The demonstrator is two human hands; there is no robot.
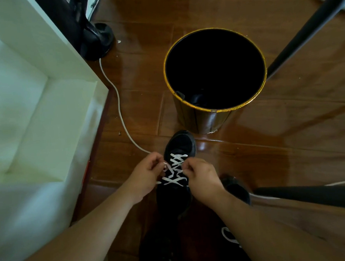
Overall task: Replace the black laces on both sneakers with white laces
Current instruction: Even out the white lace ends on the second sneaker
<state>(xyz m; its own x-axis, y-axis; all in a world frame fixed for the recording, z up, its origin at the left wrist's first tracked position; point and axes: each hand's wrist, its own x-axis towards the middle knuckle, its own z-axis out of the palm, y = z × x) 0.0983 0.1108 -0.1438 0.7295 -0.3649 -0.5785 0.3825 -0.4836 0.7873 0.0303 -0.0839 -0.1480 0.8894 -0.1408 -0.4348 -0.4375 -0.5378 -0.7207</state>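
Floor: glossy brown wood-look floor (269,144), reflecting light, with a few pale specks near the cable.
Room: white furniture (34,98) fills the left; a dark stand base (99,42) sits at its far corner; a white cable (118,105) snakes from it toward the hands; a black pole (302,27) slants at right.
Bin: round dark bin (207,120) with a gold rim, just beyond the shoe's toe; inside is too dark to tell.
Sneaker: 1 black sneaker (180,146) on the floor, toe toward the bin, white lace (175,170) criss-crossed over it.
Second sneaker: 1 dark sneaker (236,189) just right, partly hidden by the right forearm.
Left hand: left hand (144,178) with curled fingers pinching the lace.
Right hand: right hand (203,179) likewise pinching the lace.
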